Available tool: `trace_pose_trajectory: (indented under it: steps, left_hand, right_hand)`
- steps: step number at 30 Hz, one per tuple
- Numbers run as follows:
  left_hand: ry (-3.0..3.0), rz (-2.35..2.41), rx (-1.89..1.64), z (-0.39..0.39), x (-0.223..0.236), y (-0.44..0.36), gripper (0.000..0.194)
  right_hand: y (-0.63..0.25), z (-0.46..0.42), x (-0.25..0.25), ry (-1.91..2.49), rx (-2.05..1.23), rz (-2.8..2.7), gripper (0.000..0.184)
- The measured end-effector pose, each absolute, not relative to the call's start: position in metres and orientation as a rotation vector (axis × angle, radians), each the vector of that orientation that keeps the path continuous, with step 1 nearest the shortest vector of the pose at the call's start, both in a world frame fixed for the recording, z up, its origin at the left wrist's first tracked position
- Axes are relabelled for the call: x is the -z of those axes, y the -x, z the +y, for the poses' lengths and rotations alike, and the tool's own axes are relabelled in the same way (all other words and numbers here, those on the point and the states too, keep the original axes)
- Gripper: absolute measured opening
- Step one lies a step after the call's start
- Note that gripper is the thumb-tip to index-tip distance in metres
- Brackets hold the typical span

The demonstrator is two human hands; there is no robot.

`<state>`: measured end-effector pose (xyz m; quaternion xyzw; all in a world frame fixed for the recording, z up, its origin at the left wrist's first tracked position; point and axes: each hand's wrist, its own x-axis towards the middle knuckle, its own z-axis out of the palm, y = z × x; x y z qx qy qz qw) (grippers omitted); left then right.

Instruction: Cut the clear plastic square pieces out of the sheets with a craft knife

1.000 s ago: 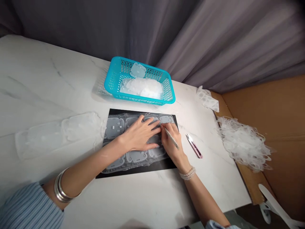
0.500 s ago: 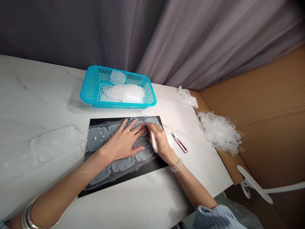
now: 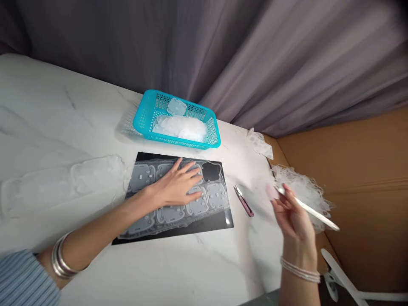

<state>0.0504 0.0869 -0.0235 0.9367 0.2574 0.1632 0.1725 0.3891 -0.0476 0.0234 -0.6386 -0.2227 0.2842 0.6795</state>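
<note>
My left hand [image 3: 178, 182] lies flat on a clear moulded plastic sheet [image 3: 216, 195], its fingers spread and pressing down. The sheet rests on a black mat [image 3: 210, 225], and a rounded cut-out hole [image 3: 211, 171] at its far right corner shows the mat through it. My right hand [image 3: 291, 212] is raised off to the right, blurred, shut on a white craft knife [image 3: 309, 209]. A pale translucent piece [image 3: 271, 191] seems to sit at its fingertips, though the blur hides it. Small snips with a pink handle [image 3: 242, 202] lie between my hands.
A turquoise plastic basket [image 3: 148, 117] holds stacked clear pieces. A long clear sheet [image 3: 63, 182] lies left on the white marble table [image 3: 63, 93]. Clear offcuts [image 3: 302, 191] heap at the right edge, before cardboard [image 3: 357, 157]. A grey curtain [image 3: 191, 42] hangs behind.
My right hand has left the sheet and moved right with the knife. The far right corner piece is gone from the sheet, leaving a hole. My left hand stays on the sheet.
</note>
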Motion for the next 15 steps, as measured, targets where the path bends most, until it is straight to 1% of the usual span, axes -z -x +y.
trace_pose_trajectory:
  steps: [1, 3, 6, 8, 12, 15]
  left_hand:
    - [-2.532, 0.755, -0.533, 0.087, 0.017, -0.052, 0.040]
    - [-2.135, 0.794, -0.637, 0.088, 0.003, -0.053, 0.033]
    - [-1.400, 0.631, -0.564, 0.088, -0.017, -0.052, 0.034]
    - [-1.071, 0.511, -0.509, 0.088, -0.023, -0.050, 0.034]
    - [-0.870, 0.617, -0.559, 0.091, -0.024, -0.045, 0.020]
    - [-0.874, 0.670, -0.555, 0.093, -0.021, -0.044, 0.017]
  right_hand:
    - [-0.369, -0.038, -0.025, 1.404, -0.770, -0.524, 0.025]
    - [-0.330, -0.016, -0.033, 1.338, -0.949, -0.634, 0.022]
    - [-0.286, 0.010, -0.046, 1.257, -1.136, -0.762, 0.017]
    - [-0.270, 0.019, -0.050, 1.220, -1.224, -0.755, 0.016]
    - [-0.261, 0.017, -0.048, 1.171, -1.291, -0.674, 0.012]
    - [-0.261, 0.011, -0.044, 1.175, -1.307, -0.668, 0.012]
